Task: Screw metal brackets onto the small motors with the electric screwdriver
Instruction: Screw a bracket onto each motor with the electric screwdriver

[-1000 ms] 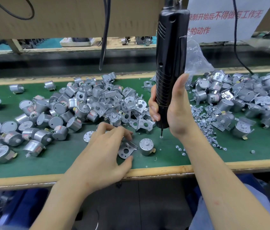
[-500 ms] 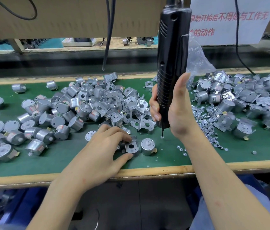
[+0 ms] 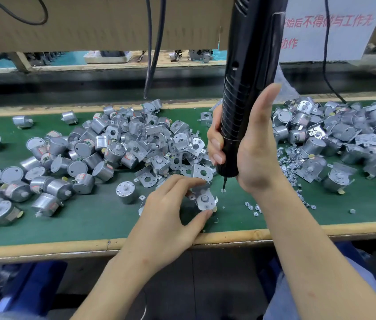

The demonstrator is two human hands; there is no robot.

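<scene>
My right hand (image 3: 256,153) grips the black electric screwdriver (image 3: 244,88) upright. Its bit tip touches a small screw (image 3: 223,190) lying on the green mat. Just left of the tip, my left hand (image 3: 166,218) pinches a metal bracket (image 3: 205,200) between thumb and fingers. The bracket sits on top of a small round motor, whose shaft pokes through the bracket's hole. The motor's body is mostly hidden under the bracket and my fingers.
A heap of bare motors (image 3: 76,162) covers the left of the mat and loose brackets (image 3: 182,148) lie behind my left hand. One motor (image 3: 126,192) stands alone. Motors with brackets (image 3: 334,135) pile at the right beside scattered screws (image 3: 291,162). Cables (image 3: 152,54) hang overhead.
My left hand slid the bracket rightwards from the mat onto the motor and now pinches it there. The screwdriver tip dropped slightly onto a screw.
</scene>
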